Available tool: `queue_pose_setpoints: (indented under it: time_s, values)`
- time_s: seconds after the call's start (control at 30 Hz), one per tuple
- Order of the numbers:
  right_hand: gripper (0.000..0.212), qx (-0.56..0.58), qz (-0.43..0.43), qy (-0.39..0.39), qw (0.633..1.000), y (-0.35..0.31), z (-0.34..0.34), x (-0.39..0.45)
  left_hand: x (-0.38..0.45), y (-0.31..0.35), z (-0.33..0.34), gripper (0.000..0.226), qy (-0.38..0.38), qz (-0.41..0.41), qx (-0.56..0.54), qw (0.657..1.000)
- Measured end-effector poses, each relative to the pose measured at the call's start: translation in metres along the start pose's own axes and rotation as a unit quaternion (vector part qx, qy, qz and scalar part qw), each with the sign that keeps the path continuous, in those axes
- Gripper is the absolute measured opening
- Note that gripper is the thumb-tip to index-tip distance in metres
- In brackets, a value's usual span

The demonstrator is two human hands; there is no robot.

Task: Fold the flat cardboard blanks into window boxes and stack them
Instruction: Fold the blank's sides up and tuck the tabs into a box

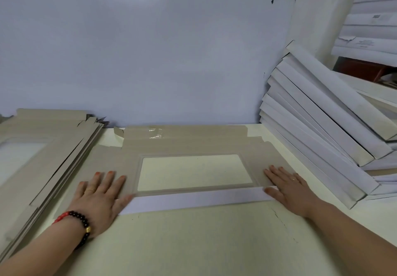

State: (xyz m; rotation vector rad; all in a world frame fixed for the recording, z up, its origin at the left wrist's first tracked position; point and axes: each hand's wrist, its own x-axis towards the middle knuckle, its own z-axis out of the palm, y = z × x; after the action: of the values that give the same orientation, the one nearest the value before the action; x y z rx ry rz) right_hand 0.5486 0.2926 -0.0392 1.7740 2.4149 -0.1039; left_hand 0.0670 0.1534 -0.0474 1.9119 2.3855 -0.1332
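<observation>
Against the white wall my table [193,243] holds one blank [193,144], near flap folded over. My left hand [100,194] and right hand [287,187] press it flat-fingered, gripping nothing. Folded boxes [318,125] lean right (unfolded blanks [43,147] wait left).

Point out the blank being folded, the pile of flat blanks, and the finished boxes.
blank being folded [193,144]: head view, grey panel above its window.
pile of flat blanks [49,125]: head view, top sheet's far panel.
finished boxes [318,114]: head view, one leaning box's white side.

grey-brown cardboard blank [193,144], white folded flap [193,200], cream table [204,243]
</observation>
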Motion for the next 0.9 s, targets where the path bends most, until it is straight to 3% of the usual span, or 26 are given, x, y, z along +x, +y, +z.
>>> queue_pose_setpoints:
  time_s: [0.1,0.2,0.37,0.43,0.53,0.6,0.77,0.9]
  values:
    - [0.084,0.014,-0.050,-0.013,0.999,0.014,-0.007,-0.017,-0.009,-0.002,-0.005,0.108,0.009,0.060,-0.038,0.997]
    - [0.082,0.019,-0.072,0.017,0.997,0.025,-0.015,-0.031,-0.013,-0.001,-0.009,0.122,0.008,0.077,-0.031,0.997]
    - [0.073,-0.114,-0.154,0.210,0.959,0.017,-0.016,-0.048,-0.017,0.010,-0.017,0.122,0.054,0.056,0.005,0.997]
    - [0.069,-0.100,-0.148,0.267,0.947,0.015,-0.014,-0.051,-0.024,0.019,-0.023,0.105,0.112,0.065,0.025,0.991]
    - [0.053,-0.047,-0.158,0.215,0.963,0.007,-0.016,-0.055,-0.030,0.032,-0.024,0.053,0.176,0.053,-0.012,0.983]
    - [0.043,0.015,-0.137,0.163,0.977,0.004,-0.014,-0.057,-0.033,0.043,-0.022,0.039,0.199,0.023,-0.079,0.977]
    - [0.040,0.064,-0.104,0.079,0.989,-0.024,-0.014,-0.070,-0.046,0.083,-0.009,0.064,0.215,0.005,-0.210,0.954]
    - [0.036,0.033,-0.109,0.027,0.993,-0.064,-0.017,-0.095,-0.054,0.122,-0.010,0.073,0.153,0.016,-0.375,0.914]
